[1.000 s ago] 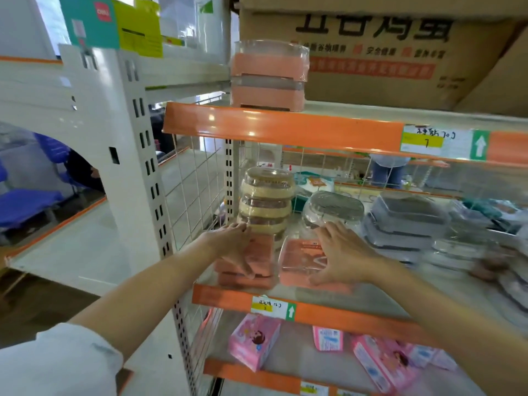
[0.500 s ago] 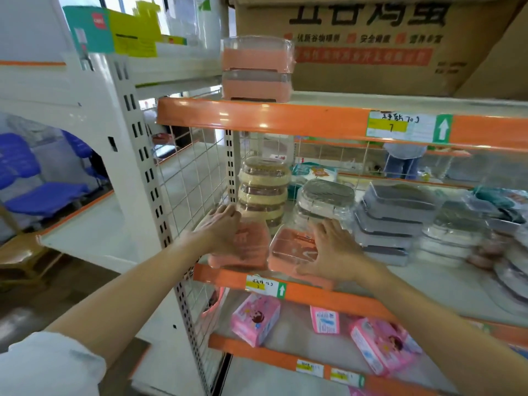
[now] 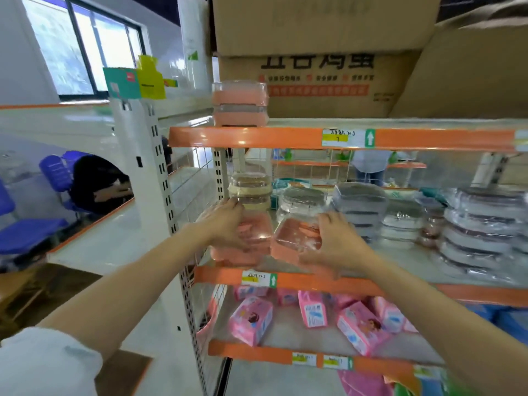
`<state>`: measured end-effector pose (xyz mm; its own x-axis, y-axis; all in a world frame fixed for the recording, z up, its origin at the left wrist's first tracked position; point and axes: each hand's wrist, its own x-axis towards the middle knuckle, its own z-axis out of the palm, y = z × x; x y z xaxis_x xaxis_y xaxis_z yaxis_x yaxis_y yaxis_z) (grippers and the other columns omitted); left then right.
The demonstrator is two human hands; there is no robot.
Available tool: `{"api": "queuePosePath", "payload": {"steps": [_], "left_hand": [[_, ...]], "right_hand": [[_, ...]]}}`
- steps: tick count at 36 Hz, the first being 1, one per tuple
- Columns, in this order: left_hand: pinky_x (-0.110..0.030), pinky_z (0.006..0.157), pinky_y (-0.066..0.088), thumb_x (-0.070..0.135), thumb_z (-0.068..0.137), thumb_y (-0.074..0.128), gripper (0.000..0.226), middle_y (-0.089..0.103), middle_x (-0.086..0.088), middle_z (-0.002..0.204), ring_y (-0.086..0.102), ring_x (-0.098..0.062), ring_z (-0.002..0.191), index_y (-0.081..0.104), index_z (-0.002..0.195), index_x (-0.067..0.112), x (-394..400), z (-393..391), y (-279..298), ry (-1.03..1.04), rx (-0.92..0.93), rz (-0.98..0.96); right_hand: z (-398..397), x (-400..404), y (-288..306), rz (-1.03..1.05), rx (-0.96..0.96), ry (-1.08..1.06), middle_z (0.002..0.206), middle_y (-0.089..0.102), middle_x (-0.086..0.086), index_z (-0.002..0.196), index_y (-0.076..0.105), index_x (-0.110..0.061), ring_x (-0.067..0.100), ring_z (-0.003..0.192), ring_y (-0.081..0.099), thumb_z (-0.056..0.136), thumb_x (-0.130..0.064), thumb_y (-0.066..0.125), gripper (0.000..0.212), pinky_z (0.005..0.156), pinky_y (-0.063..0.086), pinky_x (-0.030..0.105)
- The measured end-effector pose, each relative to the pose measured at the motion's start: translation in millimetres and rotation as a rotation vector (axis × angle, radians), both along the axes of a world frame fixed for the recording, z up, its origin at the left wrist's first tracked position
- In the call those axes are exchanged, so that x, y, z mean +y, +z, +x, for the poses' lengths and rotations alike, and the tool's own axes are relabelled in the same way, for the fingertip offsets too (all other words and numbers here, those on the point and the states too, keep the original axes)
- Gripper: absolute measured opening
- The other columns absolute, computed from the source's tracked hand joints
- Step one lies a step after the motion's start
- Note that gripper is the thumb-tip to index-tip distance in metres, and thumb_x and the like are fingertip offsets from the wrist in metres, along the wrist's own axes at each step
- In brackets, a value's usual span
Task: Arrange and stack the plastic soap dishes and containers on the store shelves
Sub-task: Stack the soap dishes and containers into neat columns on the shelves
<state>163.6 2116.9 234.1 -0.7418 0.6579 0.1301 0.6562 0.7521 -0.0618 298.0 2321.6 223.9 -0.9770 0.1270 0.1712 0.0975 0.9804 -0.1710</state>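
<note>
Two pink soap dishes with clear lids sit at the front left of the middle shelf [image 3: 285, 280], side by side: the left pink dish [image 3: 251, 238] and the right pink dish [image 3: 297, 240]. The left hand [image 3: 225, 224] is curled over the left one's top, fingers wrapped on its lid, while the right hand [image 3: 337, 244] clamps the right one along its near right edge, so that it sits tilted with its front raised. Each hand holding its own dish suggests a plan to lift both at once, probably to join the two pink stacked dishes [image 3: 240, 104] on the shelf above (that is only a guess). Just behind the left dish stands a beige stack [image 3: 251, 190], and behind the right dish a clear round container [image 3: 303, 201]; farther right, grey-lidded stacks [image 3: 360, 201]. Below the dishes lie pink packets [image 3: 251, 320].
</note>
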Motion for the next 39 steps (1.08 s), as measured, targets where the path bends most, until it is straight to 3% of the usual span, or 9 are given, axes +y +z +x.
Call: {"api": "queuePosePath", "payload": {"steps": [11, 14, 17, 22, 26, 34, 39], "left_hand": [[-0.032, 0.101, 0.039, 0.058, 0.066, 0.075, 0.085, 0.042, -0.006, 0.125, 0.039, -0.018, 0.112, 0.043, 0.127, 0.009, -16, 31, 63, -0.109, 0.03, 0.153], [-0.029, 0.089, 0.039, 0.061, 0.064, 0.076, 0.078, 0.045, -0.006, 0.115, 0.037, -0.016, 0.098, 0.049, 0.117, 0.009, -20, 37, 87, -0.128, 0.109, 0.199], [-0.033, 0.09, 0.042, 0.068, 0.06, 0.073, 0.086, 0.046, -0.004, 0.113, 0.04, -0.016, 0.097, 0.051, 0.116, 0.008, -26, 36, 109, -0.121, 0.207, 0.255], [-0.036, 0.098, 0.041, 0.094, 0.037, 0.054, 0.122, 0.047, -0.002, 0.125, 0.044, -0.019, 0.112, 0.047, 0.13, 0.016, -32, 35, 148, -0.137, 0.225, 0.495], [-0.035, 0.095, 0.039, 0.065, 0.057, 0.077, 0.095, 0.043, -0.001, 0.118, 0.039, -0.018, 0.108, 0.043, 0.13, 0.015, -30, 12, 178, -0.065, 0.249, 0.507], [-0.035, 0.095, 0.039, 0.057, 0.062, 0.079, 0.084, 0.043, -0.004, 0.117, 0.038, -0.019, 0.107, 0.047, 0.125, 0.013, -18, -48, 227, 0.015, 0.254, 0.425], [-0.03, 0.077, 0.033, 0.052, 0.068, 0.078, 0.057, 0.045, -0.003, 0.094, 0.045, -0.022, 0.091, 0.055, 0.096, 0.009, -13, -86, 254, 0.115, 0.307, 0.435]], "right_hand": [[49, -21, 68, 0.1, 0.135, -0.105, 0.128, 0.04, 0.008, 0.129, 0.04, -0.01, 0.025, 0.12, 0.034, 0.073, -0.065, 0.064, 0.082, 0.103, 0.033, 0.038], [53, -22, 88, 0.095, 0.168, -0.113, 0.134, 0.038, 0.01, 0.134, 0.037, -0.009, 0.026, 0.126, 0.032, 0.073, -0.064, 0.065, 0.087, 0.106, 0.031, 0.04], [51, -22, 108, 0.042, 0.2, -0.129, 0.135, 0.038, 0.009, 0.137, 0.036, -0.009, 0.026, 0.126, 0.032, 0.071, -0.062, 0.069, 0.091, 0.107, 0.031, 0.04], [32, -17, 137, -0.069, 0.286, -0.134, 0.119, 0.046, 0.007, 0.116, 0.048, -0.008, 0.021, 0.107, 0.038, 0.071, -0.059, 0.071, 0.072, 0.089, 0.037, 0.033], [8, -12, 163, -0.09, 0.309, -0.13, 0.119, 0.045, 0.006, 0.121, 0.046, -0.009, 0.021, 0.108, 0.041, 0.072, -0.06, 0.069, 0.075, 0.087, 0.039, 0.033], [-74, 7, 206, -0.037, 0.354, -0.088, 0.129, 0.042, 0.009, 0.131, 0.044, -0.011, 0.026, 0.121, 0.035, 0.068, -0.065, 0.068, 0.086, 0.102, 0.037, 0.043], [-137, 21, 231, -0.064, 0.384, -0.005, 0.127, 0.043, 0.009, 0.124, 0.048, -0.012, 0.028, 0.12, 0.036, 0.068, -0.065, 0.068, 0.08, 0.102, 0.037, 0.045]]}}
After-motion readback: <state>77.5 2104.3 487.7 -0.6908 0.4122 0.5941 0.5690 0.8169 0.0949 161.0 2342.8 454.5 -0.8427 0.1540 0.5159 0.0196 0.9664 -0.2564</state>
